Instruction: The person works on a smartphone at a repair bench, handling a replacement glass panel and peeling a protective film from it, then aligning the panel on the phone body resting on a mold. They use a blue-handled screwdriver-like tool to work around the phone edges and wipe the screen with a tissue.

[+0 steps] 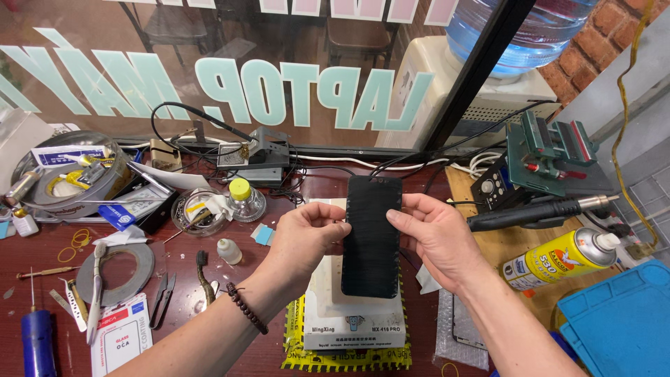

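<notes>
A flat black phone-shaped panel (373,237) with a finely ribbed surface is held upright above the bench. My left hand (304,237) pinches its left edge with thumb and fingers; a dark bead bracelet (246,307) sits on that wrist. My right hand (436,237) grips the right edge at about the same height. Directly beneath the panel lies a white block-shaped device (352,318) resting on a yellow-and-black pouch (300,352).
A yellow spray can (558,260) and a black hot-air handle (537,211) lie at right, with a blue mat (621,324) and green vise (548,150). At left are a tape roll (117,272), tweezers (162,300), small bottles (244,199) and a cluttered round tray (66,174).
</notes>
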The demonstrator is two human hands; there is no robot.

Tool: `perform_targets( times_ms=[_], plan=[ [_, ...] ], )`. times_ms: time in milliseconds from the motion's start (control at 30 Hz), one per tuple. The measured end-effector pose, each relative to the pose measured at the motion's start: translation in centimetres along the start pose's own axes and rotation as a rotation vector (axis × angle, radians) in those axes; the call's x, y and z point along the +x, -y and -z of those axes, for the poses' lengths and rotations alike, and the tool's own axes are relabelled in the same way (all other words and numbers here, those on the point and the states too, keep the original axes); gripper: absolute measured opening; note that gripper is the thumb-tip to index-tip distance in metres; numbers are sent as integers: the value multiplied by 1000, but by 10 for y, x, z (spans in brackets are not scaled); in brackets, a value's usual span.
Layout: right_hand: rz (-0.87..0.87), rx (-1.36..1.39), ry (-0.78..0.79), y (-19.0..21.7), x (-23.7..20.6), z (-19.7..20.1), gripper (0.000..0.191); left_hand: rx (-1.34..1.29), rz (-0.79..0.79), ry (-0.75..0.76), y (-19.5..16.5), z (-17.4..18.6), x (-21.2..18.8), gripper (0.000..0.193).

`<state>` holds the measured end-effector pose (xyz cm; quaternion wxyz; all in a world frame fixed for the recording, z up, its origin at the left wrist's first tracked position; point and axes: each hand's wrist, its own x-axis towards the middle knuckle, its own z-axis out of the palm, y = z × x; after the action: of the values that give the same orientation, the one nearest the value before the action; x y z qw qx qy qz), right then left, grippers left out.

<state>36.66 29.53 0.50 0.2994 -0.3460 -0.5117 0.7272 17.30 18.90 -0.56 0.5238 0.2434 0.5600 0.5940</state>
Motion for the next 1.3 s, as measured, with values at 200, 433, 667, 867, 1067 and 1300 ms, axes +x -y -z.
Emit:
perform_targets(
  times_ms=[200,433,667,867,1067,1300],
  plan=[
    [-4,30,51,2,-2,2,33,-96,62,-12,5,6,4,22],
    [14,-12,-13,1,-5,-3,35,-158,71,21,9,7,5,22],
    [3,-47,-39,2,-6,-3,31,-184,137,72,7,9,1,17],
    [-35,-62,-66,-1,-10,-5,29,-387,315,184,1,9,-6,17],
    [-42,-63,-71,-4,-10,-5,28,-398,360,191,-8,8,-13,22],
    [-46,-45,-90,-8,-11,-4,29,-322,346,93,0,7,-8,21]
  ],
)
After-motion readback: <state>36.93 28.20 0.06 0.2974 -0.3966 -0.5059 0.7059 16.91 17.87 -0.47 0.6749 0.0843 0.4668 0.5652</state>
